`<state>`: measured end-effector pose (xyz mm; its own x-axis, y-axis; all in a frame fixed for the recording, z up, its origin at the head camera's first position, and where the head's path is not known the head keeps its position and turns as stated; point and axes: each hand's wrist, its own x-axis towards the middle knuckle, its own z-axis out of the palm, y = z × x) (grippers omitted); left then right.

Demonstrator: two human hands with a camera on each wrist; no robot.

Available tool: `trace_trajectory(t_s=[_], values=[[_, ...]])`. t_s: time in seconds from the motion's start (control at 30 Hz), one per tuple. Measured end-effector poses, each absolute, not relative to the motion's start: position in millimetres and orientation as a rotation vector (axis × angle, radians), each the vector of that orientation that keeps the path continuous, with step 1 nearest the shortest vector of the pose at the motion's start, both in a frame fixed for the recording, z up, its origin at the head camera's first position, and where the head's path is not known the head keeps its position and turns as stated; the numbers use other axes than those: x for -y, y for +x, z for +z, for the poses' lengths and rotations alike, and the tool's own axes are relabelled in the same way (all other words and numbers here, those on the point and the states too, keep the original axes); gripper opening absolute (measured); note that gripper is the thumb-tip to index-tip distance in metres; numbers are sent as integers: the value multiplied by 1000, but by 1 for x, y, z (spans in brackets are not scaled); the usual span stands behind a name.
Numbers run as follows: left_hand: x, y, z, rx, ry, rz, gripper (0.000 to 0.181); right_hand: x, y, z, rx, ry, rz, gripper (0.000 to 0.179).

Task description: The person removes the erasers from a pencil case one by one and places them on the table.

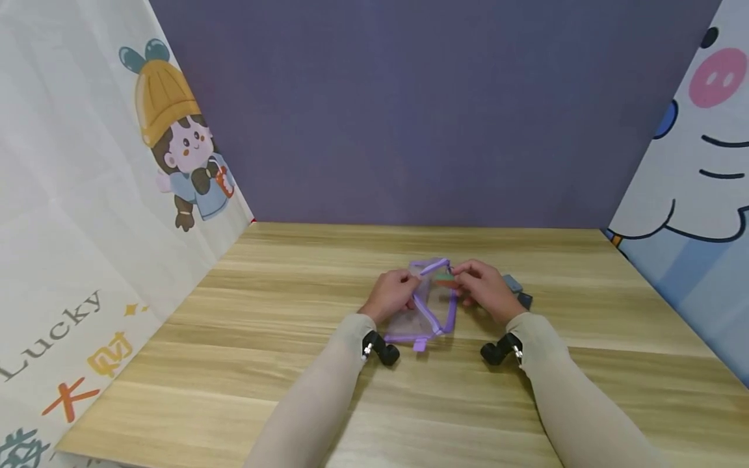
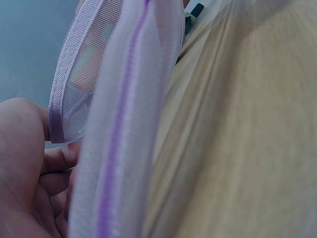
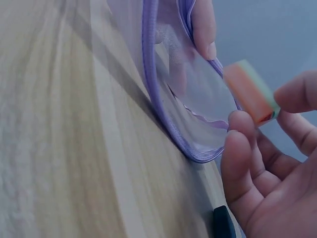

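A see-through mesh zip pouch with purple edging [image 1: 405, 327] lies on the table with its mouth spread apart. My left hand [image 1: 391, 294] pinches the pouch at one side of that mouth, and in the left wrist view its fingers [image 2: 57, 158] show behind the mesh. Between the thumb and fingers of my right hand [image 1: 487, 289] is a small orange-and-green block [image 3: 251, 93], which the right wrist view shows right at the zip opening [image 3: 151, 64]. A blurred patch of orange and green shows through the mesh in the left wrist view.
Beside my right hand, a grey-blue small item [image 1: 512, 283] and a darker one [image 1: 525, 300] lie on the wooden table [image 1: 281, 292]. A dark purple-grey panel [image 1: 433, 117] stands along the back edge, with printed sheets [image 1: 70, 182] at the sides.
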<state>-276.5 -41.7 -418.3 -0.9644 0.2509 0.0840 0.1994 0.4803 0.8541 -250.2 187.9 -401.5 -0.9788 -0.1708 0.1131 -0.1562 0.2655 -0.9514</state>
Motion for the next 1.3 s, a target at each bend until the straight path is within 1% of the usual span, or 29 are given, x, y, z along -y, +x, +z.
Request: trace_trajectory(t_s=[0.17, 0.43, 0.53, 0.87, 1.3], values=[[44, -277, -417, -2649, 415, 1531, 27, -189, -252, -407, -2514, -360, -1869, 27], [53, -275, -424, -2651, 390, 1497, 26, -178, -244, -417, -2500, -389, -1848, 24], [53, -275, -425, -2653, 388, 1496, 26, -176, -242, -417, -2510, -399, -1845, 23], [50, -277, -424, -2643, 389, 1502, 25, -181, -241, -414, -2490, -392, -1879, 27], [46, -274, -420, -2647, 399, 1503, 27, -186, -235, -412, -2536, -414, -1819, 23]])
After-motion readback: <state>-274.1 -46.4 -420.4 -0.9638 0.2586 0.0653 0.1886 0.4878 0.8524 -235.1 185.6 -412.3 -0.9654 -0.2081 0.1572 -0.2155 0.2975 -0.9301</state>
